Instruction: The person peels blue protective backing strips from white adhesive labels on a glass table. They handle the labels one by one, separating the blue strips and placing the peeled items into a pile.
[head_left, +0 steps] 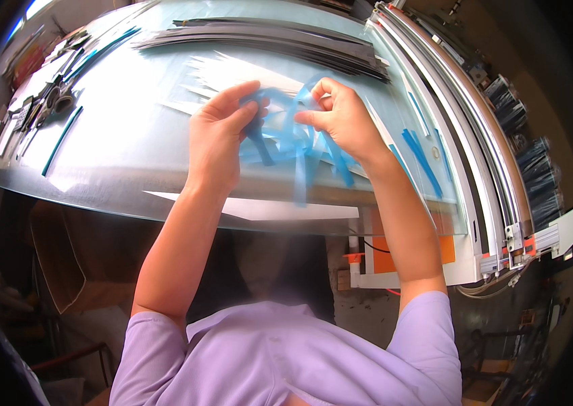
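Both my hands are raised over the glass-topped table, gripping a tangle of thin, translucent blue plastic strips. My left hand pinches one part of the tangle between thumb and fingers. A short way to its right, my right hand pinches another part between thumb and forefinger. Loose ends hang down between and below the hands, some smeared by motion. Under and behind them, white strips lie fanned out on the glass, partly hidden by my hands and the tangle.
A stack of long dark strips lies across the far side. Scissors and other tools are at the left, near a thin blue strip. More blue strips lie at right, beside a machine's metal rails. A cardboard box stands below left.
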`<state>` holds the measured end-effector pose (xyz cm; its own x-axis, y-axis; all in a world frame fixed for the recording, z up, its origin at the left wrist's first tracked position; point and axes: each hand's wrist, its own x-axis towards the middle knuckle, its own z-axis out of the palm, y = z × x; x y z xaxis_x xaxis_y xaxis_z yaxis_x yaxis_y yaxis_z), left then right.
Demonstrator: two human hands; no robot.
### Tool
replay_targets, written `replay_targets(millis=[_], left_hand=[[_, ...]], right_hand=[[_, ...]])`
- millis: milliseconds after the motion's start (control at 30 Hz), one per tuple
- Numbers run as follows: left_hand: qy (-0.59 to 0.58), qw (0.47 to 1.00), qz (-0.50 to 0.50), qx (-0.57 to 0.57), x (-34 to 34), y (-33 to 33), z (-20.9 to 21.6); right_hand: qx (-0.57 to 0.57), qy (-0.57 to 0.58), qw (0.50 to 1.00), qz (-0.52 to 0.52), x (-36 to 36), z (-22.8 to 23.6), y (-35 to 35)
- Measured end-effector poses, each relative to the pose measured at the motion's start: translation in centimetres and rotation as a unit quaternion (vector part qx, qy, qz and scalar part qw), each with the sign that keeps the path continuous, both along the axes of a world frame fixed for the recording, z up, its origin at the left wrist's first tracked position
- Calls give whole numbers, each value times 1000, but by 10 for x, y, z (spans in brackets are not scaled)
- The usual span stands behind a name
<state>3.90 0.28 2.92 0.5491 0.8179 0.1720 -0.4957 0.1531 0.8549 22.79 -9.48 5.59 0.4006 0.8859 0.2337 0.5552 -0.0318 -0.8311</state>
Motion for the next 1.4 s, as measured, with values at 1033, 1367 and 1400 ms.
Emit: replay_targets(millis=[1033, 1367, 1400], left_hand=[[-20, 999, -30, 10, 5, -13, -6], [-38, 999, 20, 17, -5, 6, -7], [-40, 999, 29, 14, -7, 10, -8]], right_hand=[[72, -7, 997, 9, -50, 14, -25], [125, 105, 986, -45, -27, 7, -21], [135, 96, 984, -66, -18, 7, -21]])
